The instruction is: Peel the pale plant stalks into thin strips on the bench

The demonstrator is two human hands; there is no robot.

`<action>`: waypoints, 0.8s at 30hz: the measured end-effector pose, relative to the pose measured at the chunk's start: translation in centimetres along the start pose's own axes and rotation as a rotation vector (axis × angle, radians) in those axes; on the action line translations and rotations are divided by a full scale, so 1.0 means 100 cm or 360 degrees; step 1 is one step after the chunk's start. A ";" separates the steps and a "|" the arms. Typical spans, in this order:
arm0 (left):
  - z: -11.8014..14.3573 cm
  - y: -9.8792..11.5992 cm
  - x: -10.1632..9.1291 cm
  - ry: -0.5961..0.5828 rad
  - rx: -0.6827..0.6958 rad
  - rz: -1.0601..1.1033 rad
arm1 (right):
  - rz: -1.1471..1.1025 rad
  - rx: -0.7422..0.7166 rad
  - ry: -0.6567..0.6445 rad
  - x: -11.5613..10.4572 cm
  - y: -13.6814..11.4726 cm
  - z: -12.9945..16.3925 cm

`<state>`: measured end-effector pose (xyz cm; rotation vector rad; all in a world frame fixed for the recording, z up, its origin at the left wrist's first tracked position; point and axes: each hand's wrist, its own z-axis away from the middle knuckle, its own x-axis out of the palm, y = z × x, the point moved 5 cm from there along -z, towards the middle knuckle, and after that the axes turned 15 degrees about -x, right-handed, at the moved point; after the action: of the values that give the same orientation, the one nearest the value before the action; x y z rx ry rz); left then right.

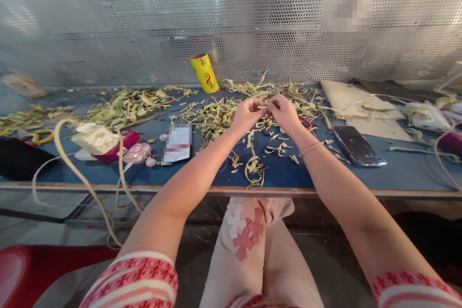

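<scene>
Both hands meet above a pile of pale green dried plant pieces [216,118] on the blue tabletop. My left hand [248,113] is closed, its thumb and fingertips pinching one end of a small pale plant piece [262,107]. Close against it, my right hand [283,111] is also closed, fingertips at the piece's other end. Its exact shape is mostly covered by the fingers. Beside the right wrist, part of a red loop-shaped handle [306,122] shows among the scraps. Curled peelings [254,168] lie below the hands near the table's front edge.
A yellow cardboard tube [205,73] leans at the back by the perforated metal wall [252,19]. A dark phone [358,146] lies right, a lit phone [176,143] left. Yellow-handled scissors [41,136], another plant heap [122,106], a cable [77,173] and cardboard [357,101] surround them.
</scene>
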<state>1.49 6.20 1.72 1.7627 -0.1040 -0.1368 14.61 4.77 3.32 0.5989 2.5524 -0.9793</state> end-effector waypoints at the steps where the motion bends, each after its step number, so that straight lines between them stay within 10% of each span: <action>1: 0.000 0.000 -0.001 0.0001 0.0003 0.0015 | -0.0021 0.0015 -0.0002 0.000 0.002 0.000; 24: 0.003 -0.008 0.007 -0.0160 -0.0423 0.0843 | -0.0151 0.0116 0.0072 0.004 0.002 0.002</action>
<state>2.14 5.92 0.80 1.4119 -0.5929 0.1413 14.43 4.87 2.89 0.5291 2.6154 -1.1073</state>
